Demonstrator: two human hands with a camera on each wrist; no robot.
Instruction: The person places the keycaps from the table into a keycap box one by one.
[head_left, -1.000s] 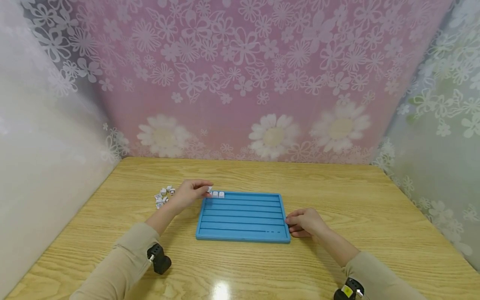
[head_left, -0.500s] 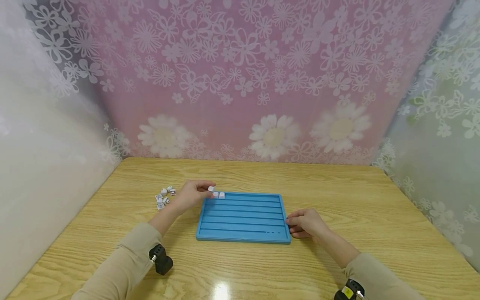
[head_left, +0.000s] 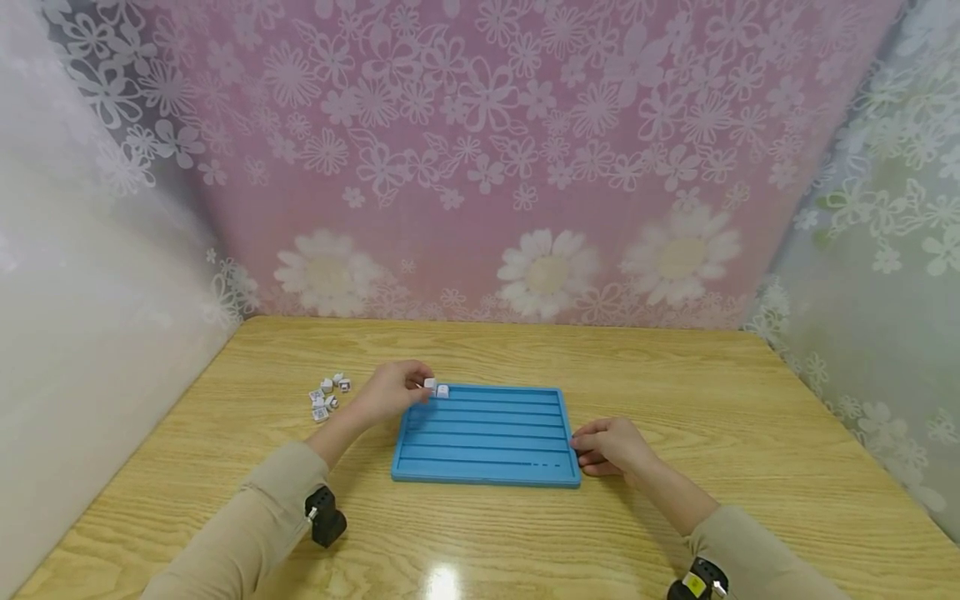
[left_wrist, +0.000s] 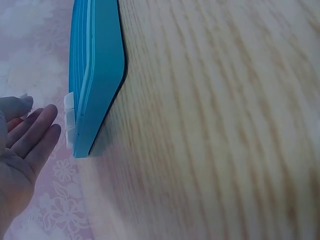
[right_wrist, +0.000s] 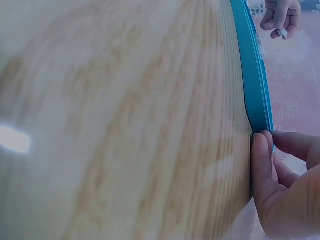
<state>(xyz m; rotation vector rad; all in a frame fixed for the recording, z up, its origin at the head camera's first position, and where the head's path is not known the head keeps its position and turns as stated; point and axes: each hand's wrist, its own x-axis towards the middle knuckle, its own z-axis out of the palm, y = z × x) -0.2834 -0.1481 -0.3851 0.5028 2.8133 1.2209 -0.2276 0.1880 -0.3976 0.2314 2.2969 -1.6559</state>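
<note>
My left hand (head_left: 393, 390) is over the far left corner of the blue ridged tray (head_left: 480, 429). It pinches a small white keycap (right_wrist: 282, 33) between thumb and fingers, held above the row of keycaps in the tray's top channel. One seated keycap (head_left: 443, 391) shows to its right in the head view; the left wrist view shows several white keycaps (left_wrist: 69, 119) along that edge, with the hand apart from them. My right hand (head_left: 611, 447) grips the tray's right side, thumb on the rim (right_wrist: 270, 122) and fingers against its outer wall.
Several loose white keycaps (head_left: 324, 397) lie in a small heap on the wooden table (head_left: 480, 542), left of the tray. Some are tipped over or upside down. A flowered curtain (head_left: 480, 167) hangs behind the table, with light sheets on both sides.
My left hand has shifted slightly right along the tray's top row, carrying the pinched keycap over the keycaps there. The right hand and the tray stay in place.
</note>
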